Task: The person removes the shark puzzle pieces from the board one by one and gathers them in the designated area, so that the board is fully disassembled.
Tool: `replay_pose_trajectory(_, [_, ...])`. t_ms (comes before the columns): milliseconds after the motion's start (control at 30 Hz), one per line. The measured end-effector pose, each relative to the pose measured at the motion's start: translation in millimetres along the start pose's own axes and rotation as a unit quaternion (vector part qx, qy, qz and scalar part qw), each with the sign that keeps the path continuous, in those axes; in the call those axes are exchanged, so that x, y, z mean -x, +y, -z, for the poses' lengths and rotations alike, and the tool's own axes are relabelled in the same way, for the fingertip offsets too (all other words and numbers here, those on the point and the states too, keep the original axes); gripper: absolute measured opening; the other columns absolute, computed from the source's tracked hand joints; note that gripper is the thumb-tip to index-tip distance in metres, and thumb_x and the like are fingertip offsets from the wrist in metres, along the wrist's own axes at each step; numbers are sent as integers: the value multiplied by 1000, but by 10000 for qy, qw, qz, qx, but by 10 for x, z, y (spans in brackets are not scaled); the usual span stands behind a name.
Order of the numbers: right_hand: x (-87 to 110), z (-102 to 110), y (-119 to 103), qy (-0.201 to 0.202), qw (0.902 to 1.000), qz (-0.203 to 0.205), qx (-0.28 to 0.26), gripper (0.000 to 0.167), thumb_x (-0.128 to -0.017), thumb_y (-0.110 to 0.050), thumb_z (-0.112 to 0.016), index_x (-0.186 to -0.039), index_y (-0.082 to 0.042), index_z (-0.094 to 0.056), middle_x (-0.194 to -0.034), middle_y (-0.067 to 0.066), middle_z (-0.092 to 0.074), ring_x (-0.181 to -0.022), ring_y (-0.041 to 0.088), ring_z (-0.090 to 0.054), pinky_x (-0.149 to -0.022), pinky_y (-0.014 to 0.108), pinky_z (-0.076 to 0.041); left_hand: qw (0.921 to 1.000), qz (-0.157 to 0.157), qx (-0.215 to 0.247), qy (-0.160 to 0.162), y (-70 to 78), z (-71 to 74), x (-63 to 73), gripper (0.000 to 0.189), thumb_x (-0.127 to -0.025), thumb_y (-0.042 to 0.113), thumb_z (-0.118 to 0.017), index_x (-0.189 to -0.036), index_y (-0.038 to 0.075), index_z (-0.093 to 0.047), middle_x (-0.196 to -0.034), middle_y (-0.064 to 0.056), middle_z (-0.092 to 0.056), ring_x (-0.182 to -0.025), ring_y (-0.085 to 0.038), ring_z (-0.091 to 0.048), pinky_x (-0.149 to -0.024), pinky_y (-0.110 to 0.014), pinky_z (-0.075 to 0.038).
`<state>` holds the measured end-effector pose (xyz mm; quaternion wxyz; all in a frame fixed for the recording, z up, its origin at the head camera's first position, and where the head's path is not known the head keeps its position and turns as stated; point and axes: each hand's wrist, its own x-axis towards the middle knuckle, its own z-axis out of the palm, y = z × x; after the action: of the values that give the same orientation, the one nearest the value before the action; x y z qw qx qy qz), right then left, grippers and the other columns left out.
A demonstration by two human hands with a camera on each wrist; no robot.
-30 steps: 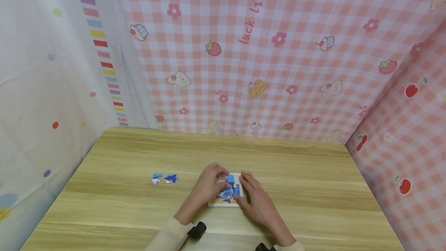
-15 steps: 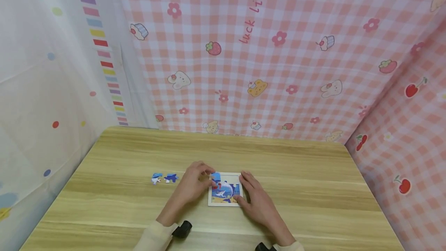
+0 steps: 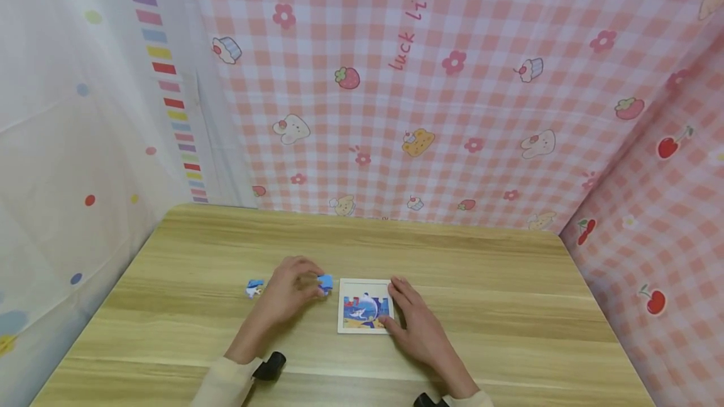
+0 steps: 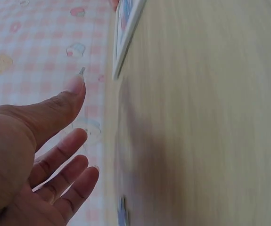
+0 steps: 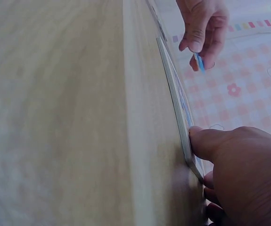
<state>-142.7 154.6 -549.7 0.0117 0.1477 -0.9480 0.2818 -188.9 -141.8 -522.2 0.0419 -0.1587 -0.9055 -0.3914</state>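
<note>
My left hand pinches a blue jigsaw piece between thumb and fingers, just left of the puzzle tray. In the right wrist view that piece appears edge-on, raised off the table. The white-rimmed puzzle tray has a whale picture filling its lower part, while bare backing shows along the top. My right hand rests along the tray's right side, its thumb on the rim and its fingers extended by the far corner. Another jigsaw piece, blue and white, lies left of my left hand.
Pale wooden tabletop surrounds the tray. A pink checked cloth hangs behind the table's far edge, with a white dotted cloth on the left side. A dark wrist strap camera sits on my left wrist.
My left hand has drawn leftward from over the tray, taking the blue jigsaw piece out past its left rim. It now covers one loose piece. The right hand has stayed in place.
</note>
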Motion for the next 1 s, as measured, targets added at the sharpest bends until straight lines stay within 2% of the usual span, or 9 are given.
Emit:
replay_pose_trajectory(267, [0, -9, 18, -11, 10000, -12, 16, 67, -97, -39, -68, -151, -5, -49, -164, 8, -39, -155, 30, -31, -121, 51, -34, 9999, -87, -82, -3, -212, 105, 63, 26, -82, 15, -85, -107, 11, -76, -126, -12, -66, -131, -38, -50, -112, -61, -40])
replay_pose_trajectory(467, [6, -13, 18, -5, 10000, -22, 20, 66, -97, -38, -69, -151, -5, -49, -164, 8, -39, -155, 29, -30, -122, 51, -33, 9998, -82, -163, -120, -311, 162, 96, 26, -81, 15, -86, -105, 9, -76, -128, -17, -65, -138, -45, -43, -116, -66, -33])
replay_pose_trajectory(800, [17, -7, 10, 76, 9999, 101, 26, 66, -97, -36, -70, -151, -4, -49, -164, 9, -40, -155, 30, -31, -122, 51, -33, 9988, -162, -425, -195, -362, 249, 97, 20, -80, 10, -86, -97, 7, -76, -131, -24, -60, -137, -49, -41, -114, -65, -35])
replay_pose_trajectory(1000, [12, -9, 14, 64, 9999, 100, 39, 67, -97, -37, -69, -151, -4, -48, -164, 8, -39, -155, 30, -31, -122, 51, -33, 9982, -151, -503, -282, -367, 282, 93, 18, -81, 10, -84, -97, 7, -77, -135, -25, -58, -140, -52, -37, -115, -66, -33])
